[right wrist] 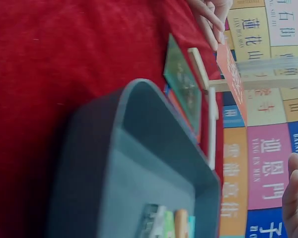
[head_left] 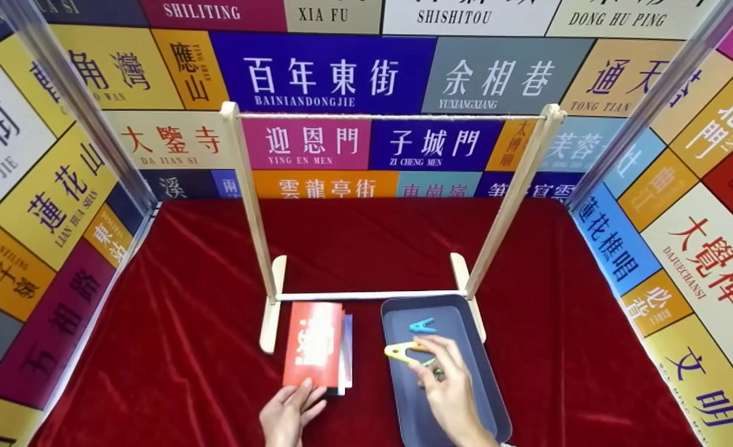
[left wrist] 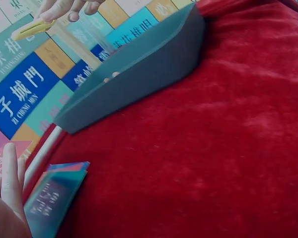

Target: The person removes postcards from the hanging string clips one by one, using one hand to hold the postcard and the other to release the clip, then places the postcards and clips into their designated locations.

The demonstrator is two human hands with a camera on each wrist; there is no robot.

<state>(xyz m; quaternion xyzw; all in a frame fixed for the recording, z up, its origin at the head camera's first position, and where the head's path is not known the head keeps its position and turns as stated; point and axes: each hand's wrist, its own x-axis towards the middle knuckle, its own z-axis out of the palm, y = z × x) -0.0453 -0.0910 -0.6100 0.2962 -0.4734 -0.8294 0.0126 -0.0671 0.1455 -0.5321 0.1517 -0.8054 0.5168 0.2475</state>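
My left hand (head_left: pixel 288 415) pinches the bottom edge of a red card (head_left: pixel 311 347) with white lettering. In the right wrist view the red card (right wrist: pixel 232 82) is raised above other cards (right wrist: pixel 183 77) lying on the red cloth. My right hand (head_left: pixel 452 382) pinches a yellow clothespin (head_left: pixel 397 352) over the dark grey tray (head_left: pixel 416 403). A blue clothespin (head_left: pixel 423 326) lies inside that tray, and a green one (head_left: pixel 434 366) shows partly behind my right fingers. Several more clothespins (right wrist: pixel 181 223), one wooden-coloured, appear there in the right wrist view.
Behind the cards and tray stands a wooden frame (head_left: pixel 251 205), with a string (head_left: pixel 391 117) across its top and a bar (head_left: pixel 366 295) low down. Red velvet cloth (head_left: pixel 174 347) covers the table. Panels with printed place names (head_left: pixel 323 71) enclose the back and sides.
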